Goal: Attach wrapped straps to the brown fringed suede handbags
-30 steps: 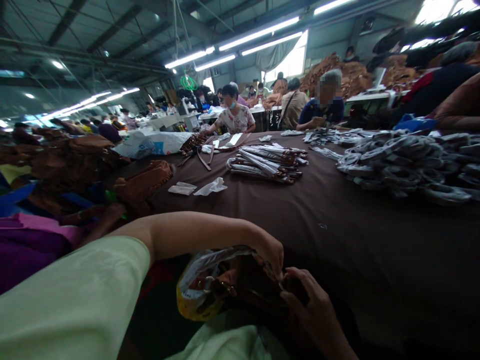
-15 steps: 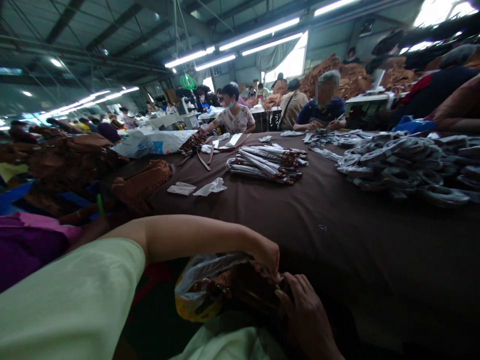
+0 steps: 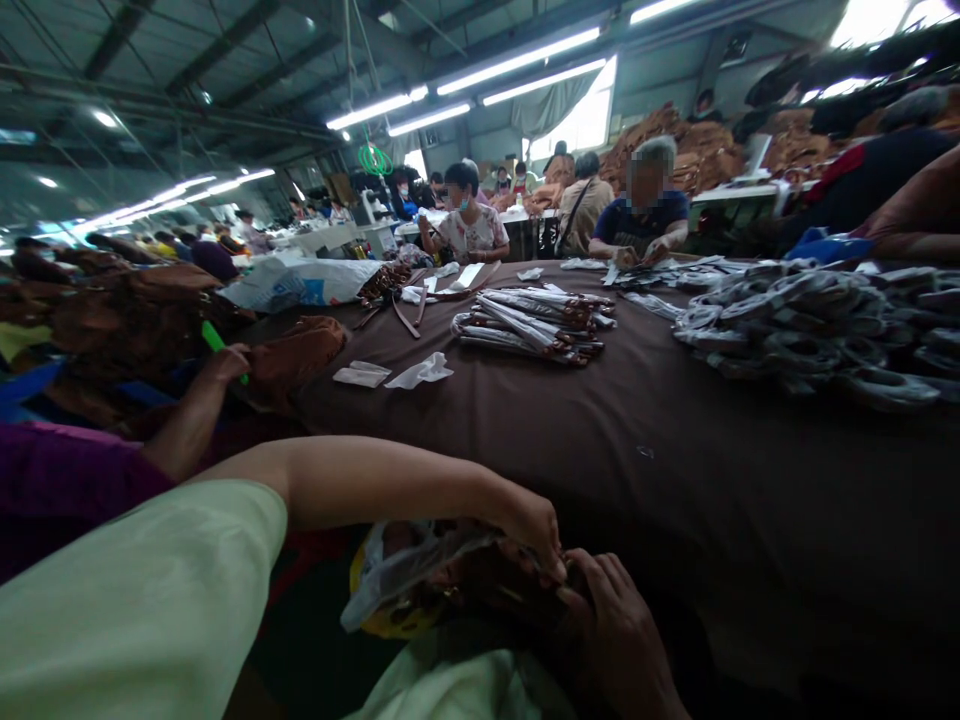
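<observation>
My left hand [image 3: 531,528] reaches in from the left, its fingers pinched on the edge of a brown leather-like piece [image 3: 499,580] over my lap. My right hand [image 3: 611,608] meets it from the right, with bent fingers closed on the same piece. The fingertips of both hands nearly touch; deep shadow hides what exactly lies between them. Beside the brown piece, a clear and yellow plastic bag [image 3: 390,592] hangs crumpled, with small shiny metal bits showing near its mouth.
A brown cloth covers the table [image 3: 637,440]. On it lie plastic-wrapped straps [image 3: 532,325], loose plastic sleeves [image 3: 420,371] and a large heap of wrapped pieces [image 3: 817,325]. At left, a co-worker's hand [image 3: 225,362] holds a bright green tool [image 3: 213,338] by a brown bag [image 3: 300,352].
The plastic bag's edge has flopped down and left. A co-worker's forearm with the green tool has risen at the left. My hands stay nearly in place, slightly lower.
</observation>
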The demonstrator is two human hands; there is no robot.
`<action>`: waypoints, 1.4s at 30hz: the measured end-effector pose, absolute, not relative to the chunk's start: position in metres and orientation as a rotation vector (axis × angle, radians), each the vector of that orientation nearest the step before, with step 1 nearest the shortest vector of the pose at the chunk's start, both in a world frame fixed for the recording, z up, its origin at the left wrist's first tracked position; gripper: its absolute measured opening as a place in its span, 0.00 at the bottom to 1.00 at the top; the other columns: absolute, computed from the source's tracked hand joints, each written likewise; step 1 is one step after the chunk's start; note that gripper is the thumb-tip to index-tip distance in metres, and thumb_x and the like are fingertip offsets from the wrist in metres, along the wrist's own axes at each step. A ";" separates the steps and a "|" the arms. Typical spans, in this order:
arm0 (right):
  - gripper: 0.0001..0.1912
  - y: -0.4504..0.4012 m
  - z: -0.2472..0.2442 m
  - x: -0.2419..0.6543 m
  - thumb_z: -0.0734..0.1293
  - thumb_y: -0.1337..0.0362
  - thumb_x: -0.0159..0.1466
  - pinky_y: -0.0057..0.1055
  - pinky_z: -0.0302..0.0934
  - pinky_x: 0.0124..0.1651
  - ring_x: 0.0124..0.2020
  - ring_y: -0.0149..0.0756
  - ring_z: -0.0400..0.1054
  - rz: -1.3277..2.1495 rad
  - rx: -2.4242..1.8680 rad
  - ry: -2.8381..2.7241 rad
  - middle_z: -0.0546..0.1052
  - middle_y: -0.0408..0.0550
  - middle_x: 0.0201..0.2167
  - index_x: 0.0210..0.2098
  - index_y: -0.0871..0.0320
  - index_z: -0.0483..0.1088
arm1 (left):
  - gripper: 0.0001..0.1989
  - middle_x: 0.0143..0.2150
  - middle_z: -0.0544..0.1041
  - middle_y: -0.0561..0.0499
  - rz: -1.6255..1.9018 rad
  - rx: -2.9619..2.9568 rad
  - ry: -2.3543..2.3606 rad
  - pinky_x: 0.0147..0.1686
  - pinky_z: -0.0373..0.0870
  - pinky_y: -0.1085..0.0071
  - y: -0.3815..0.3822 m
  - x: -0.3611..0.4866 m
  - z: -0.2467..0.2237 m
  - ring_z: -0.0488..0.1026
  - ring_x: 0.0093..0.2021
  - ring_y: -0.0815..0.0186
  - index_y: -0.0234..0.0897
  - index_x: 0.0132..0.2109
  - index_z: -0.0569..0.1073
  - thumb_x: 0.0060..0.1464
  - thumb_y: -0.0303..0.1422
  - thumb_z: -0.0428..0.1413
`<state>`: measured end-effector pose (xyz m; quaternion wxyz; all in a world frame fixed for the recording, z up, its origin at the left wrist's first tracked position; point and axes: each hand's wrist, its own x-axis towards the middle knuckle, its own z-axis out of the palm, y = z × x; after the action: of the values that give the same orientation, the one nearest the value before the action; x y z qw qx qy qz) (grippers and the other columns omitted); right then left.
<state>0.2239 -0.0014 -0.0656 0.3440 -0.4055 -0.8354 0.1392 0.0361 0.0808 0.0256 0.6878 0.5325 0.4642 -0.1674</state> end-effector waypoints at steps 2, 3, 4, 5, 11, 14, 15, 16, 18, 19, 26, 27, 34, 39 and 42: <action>0.15 0.001 -0.064 0.227 0.57 0.53 0.68 0.38 0.69 0.40 0.38 0.43 0.71 0.437 -1.065 -2.140 0.75 0.50 0.37 0.49 0.54 0.65 | 0.19 0.22 0.69 0.57 -0.263 1.115 1.081 0.17 0.55 0.79 0.067 0.036 0.022 0.60 0.19 0.75 0.36 0.28 0.75 0.33 0.46 0.67; 0.15 0.002 -0.063 0.228 0.57 0.53 0.69 0.37 0.69 0.38 0.38 0.42 0.71 0.472 -1.058 -2.135 0.75 0.50 0.37 0.48 0.53 0.66 | 0.20 0.21 0.68 0.57 -0.229 1.086 1.089 0.17 0.55 0.79 0.060 0.036 0.021 0.59 0.18 0.75 0.36 0.29 0.75 0.34 0.47 0.67; 0.16 0.004 -0.061 0.229 0.56 0.53 0.69 0.37 0.69 0.38 0.37 0.41 0.71 0.498 -1.044 -2.133 0.75 0.50 0.37 0.48 0.53 0.66 | 0.20 0.21 0.67 0.58 -0.201 1.074 1.092 0.17 0.55 0.79 0.055 0.035 0.022 0.59 0.18 0.76 0.36 0.29 0.75 0.36 0.48 0.66; 0.16 0.006 -0.059 0.229 0.56 0.52 0.69 0.36 0.69 0.39 0.38 0.41 0.71 0.513 -1.032 -2.133 0.75 0.49 0.37 0.48 0.53 0.66 | 0.19 0.21 0.66 0.58 -0.181 1.082 1.093 0.18 0.56 0.79 0.052 0.035 0.023 0.59 0.18 0.76 0.37 0.30 0.75 0.39 0.47 0.65; 0.16 0.015 -0.053 0.231 0.61 0.51 0.66 0.36 0.69 0.40 0.41 0.42 0.72 0.560 -1.072 -2.163 0.75 0.50 0.41 0.48 0.52 0.68 | 0.08 0.19 0.66 0.59 -0.265 1.378 1.179 0.21 0.59 0.79 0.057 0.041 0.049 0.62 0.20 0.76 0.35 0.32 0.74 0.51 0.36 0.58; 0.15 0.017 -0.053 0.231 0.59 0.52 0.67 0.37 0.69 0.40 0.39 0.41 0.71 0.554 -1.137 -2.096 0.75 0.50 0.39 0.46 0.53 0.68 | 0.11 0.18 0.64 0.60 -0.149 1.454 1.225 0.18 0.56 0.78 0.057 0.045 0.054 0.60 0.18 0.75 0.36 0.35 0.75 0.50 0.39 0.59; 0.16 0.018 -0.053 0.231 0.59 0.51 0.67 0.37 0.69 0.41 0.39 0.42 0.71 0.546 -1.152 -2.071 0.75 0.50 0.39 0.46 0.53 0.68 | 0.12 0.17 0.64 0.60 -0.093 1.459 1.238 0.18 0.55 0.78 0.055 0.045 0.053 0.60 0.17 0.75 0.36 0.36 0.75 0.49 0.40 0.58; 0.17 0.018 -0.053 0.231 0.59 0.51 0.67 0.38 0.69 0.41 0.39 0.42 0.71 0.544 -1.167 -2.051 0.75 0.50 0.38 0.46 0.54 0.68 | 0.12 0.17 0.64 0.60 -0.039 1.449 1.252 0.17 0.54 0.78 0.053 0.046 0.051 0.59 0.17 0.75 0.36 0.36 0.75 0.49 0.40 0.58; 0.17 0.019 -0.052 0.231 0.59 0.51 0.67 0.38 0.69 0.41 0.40 0.42 0.72 0.579 -1.181 -2.057 0.76 0.51 0.39 0.47 0.55 0.69 | 0.11 0.17 0.63 0.60 0.021 1.405 1.271 0.17 0.54 0.78 0.049 0.044 0.045 0.58 0.16 0.75 0.36 0.34 0.74 0.50 0.40 0.57; 0.17 0.019 -0.050 0.231 0.60 0.52 0.66 0.38 0.69 0.42 0.41 0.42 0.72 0.619 -1.184 -2.087 0.76 0.51 0.40 0.47 0.55 0.69 | 0.10 0.16 0.63 0.60 0.015 1.386 1.269 0.18 0.54 0.78 0.049 0.043 0.042 0.58 0.16 0.75 0.36 0.33 0.74 0.51 0.38 0.56; 0.19 0.011 -0.042 0.231 0.62 0.59 0.65 0.38 0.67 0.51 0.50 0.44 0.70 0.798 -1.197 -2.257 0.75 0.54 0.49 0.54 0.58 0.67 | 0.10 0.18 0.64 0.59 -0.187 1.306 1.146 0.18 0.54 0.78 0.060 0.035 0.041 0.58 0.17 0.76 0.34 0.29 0.72 0.50 0.38 0.59; 0.18 0.009 -0.044 0.230 0.61 0.60 0.66 0.38 0.67 0.51 0.49 0.43 0.70 0.781 -1.215 -2.245 0.75 0.54 0.48 0.53 0.58 0.67 | 0.10 0.18 0.63 0.59 -0.177 1.291 1.142 0.18 0.54 0.78 0.060 0.035 0.041 0.57 0.17 0.76 0.34 0.29 0.72 0.50 0.38 0.58; 0.18 0.001 -0.060 0.228 0.58 0.57 0.67 0.41 0.67 0.50 0.48 0.46 0.71 0.573 -1.269 -2.186 0.76 0.56 0.47 0.52 0.59 0.67 | 0.09 0.17 0.62 0.59 -0.159 1.435 1.277 0.18 0.56 0.77 0.036 0.047 0.040 0.58 0.16 0.74 0.36 0.29 0.68 0.54 0.35 0.51; 0.20 0.008 -0.052 0.238 0.61 0.55 0.65 0.39 0.67 0.50 0.50 0.44 0.71 0.645 -1.287 -2.205 0.76 0.53 0.49 0.53 0.57 0.66 | 0.10 0.18 0.63 0.58 -0.302 1.517 1.237 0.20 0.58 0.77 0.051 0.055 0.058 0.60 0.17 0.74 0.35 0.28 0.69 0.54 0.36 0.53; 0.30 0.005 -0.050 0.243 0.67 0.52 0.59 0.43 0.66 0.52 0.52 0.48 0.68 0.611 -1.354 -2.172 0.73 0.55 0.53 0.58 0.57 0.61 | 0.10 0.18 0.66 0.56 -0.332 1.552 1.180 0.21 0.60 0.76 0.074 0.062 0.074 0.62 0.19 0.72 0.35 0.25 0.70 0.49 0.36 0.58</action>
<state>0.2434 0.0053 -0.0498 0.2524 -0.4980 -0.7986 0.2248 0.0619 0.0737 0.0743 0.5498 0.6556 0.4983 -0.1401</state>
